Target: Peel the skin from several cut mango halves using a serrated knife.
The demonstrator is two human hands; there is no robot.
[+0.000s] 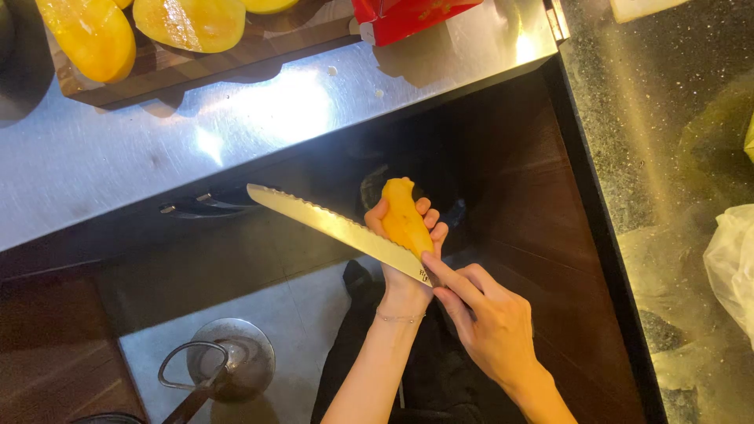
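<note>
My left hand (397, 259) is raised, fingers wrapped around a peeled yellow mango piece (403, 218) held upright below the counter edge. My right hand (487, 322) grips a long serrated knife (330, 226) by its handle, index finger along the blade's base. The blade points left and upward, its base lying against the lower part of the mango. A thin bracelet circles my left wrist.
A steel counter (157, 141) spans the top, carrying a wooden board (196, 67) with peeled mango halves (188, 22) and a red box (408, 16). A dark speckled floor (652, 118) lies to the right, with a white bag (734, 259). A round metal lid with handle (228, 365) sits low left.
</note>
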